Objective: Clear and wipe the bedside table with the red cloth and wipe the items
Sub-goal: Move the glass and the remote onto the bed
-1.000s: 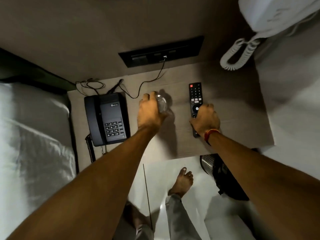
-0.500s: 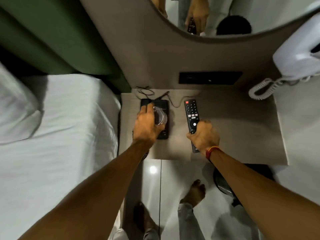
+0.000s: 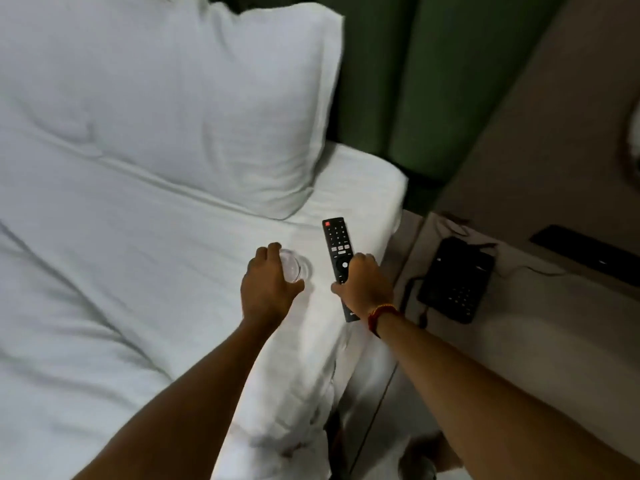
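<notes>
— While both arms reach over the bed (image 3: 145,271), what does each of the hands carry?
— Left hand (image 3: 268,289) is wrapped around a clear glass (image 3: 293,268), fingers curled on its rim and side. Right hand (image 3: 363,284) is clamped on a black remote (image 3: 336,252), gripping its lower half, with the red power button at the far end pointing away from the person.
— Are they resting on the sheet?
— Hard to say. Glass sits low over the white sheet, near the mattress's right edge; I cannot tell if it touches. Remote is tilted a little, just beside the glass, also above the sheet near that edge.
— And the counter (image 3: 519,341)?
— It lies to the right of the bed. A black phone (image 3: 455,280) sits on it, with its cord trailing off its near left side and thin cables behind it. A dark panel (image 3: 588,256) is set in the wall beyond it.
— Anything else?
— A white pillow (image 3: 173,98) lies at the head of the bed, a green headboard (image 3: 398,81) behind it. A red thread band (image 3: 381,315) circles the right wrist. The red cloth does not show.
</notes>
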Demonstrator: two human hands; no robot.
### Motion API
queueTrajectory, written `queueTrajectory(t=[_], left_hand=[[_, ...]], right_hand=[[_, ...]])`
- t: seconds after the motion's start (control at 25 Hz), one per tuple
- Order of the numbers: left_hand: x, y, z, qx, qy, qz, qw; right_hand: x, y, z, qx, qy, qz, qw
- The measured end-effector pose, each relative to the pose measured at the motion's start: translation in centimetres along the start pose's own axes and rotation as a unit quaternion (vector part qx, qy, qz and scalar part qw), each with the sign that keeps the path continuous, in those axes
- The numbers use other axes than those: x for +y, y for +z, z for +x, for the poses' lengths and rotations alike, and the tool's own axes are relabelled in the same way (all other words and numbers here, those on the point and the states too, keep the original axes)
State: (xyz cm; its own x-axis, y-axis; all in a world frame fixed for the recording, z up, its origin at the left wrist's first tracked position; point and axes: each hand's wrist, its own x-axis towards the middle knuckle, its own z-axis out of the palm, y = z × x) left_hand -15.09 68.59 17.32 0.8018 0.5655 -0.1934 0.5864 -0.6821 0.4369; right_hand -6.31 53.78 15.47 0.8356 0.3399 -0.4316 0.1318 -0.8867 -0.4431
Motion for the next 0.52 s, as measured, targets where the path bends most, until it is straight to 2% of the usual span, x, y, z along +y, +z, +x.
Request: queueTrajectory(t=[0.16,0.24,0.44,0.52], left_hand=[[-9.3,-1.9,-1.6,0.014,-0.090,-0.016,0.996],[-11.5,-1.9,-1.7,0.018,-0.102,-0.037,0.994],[-11.6,-1.6,-0.5,0.000,-0.091,0.023,0.996],[-10.2,-1.9,0.1,0.034,-0.083,0.062,0.994]], right_hand=[[-7.3,7.2,-0.2,-0.056,-0.046,-0.036,0.997],[-9.0,10.1,-0.5,-0.074,-0.054,-0.053,0.994],[-9.2,11.5,-0.5,-0.038,-0.072,-0.059,0.995],[-7.8,9.5,0.2,-0.007,-0.067,-0.034,0.997]])
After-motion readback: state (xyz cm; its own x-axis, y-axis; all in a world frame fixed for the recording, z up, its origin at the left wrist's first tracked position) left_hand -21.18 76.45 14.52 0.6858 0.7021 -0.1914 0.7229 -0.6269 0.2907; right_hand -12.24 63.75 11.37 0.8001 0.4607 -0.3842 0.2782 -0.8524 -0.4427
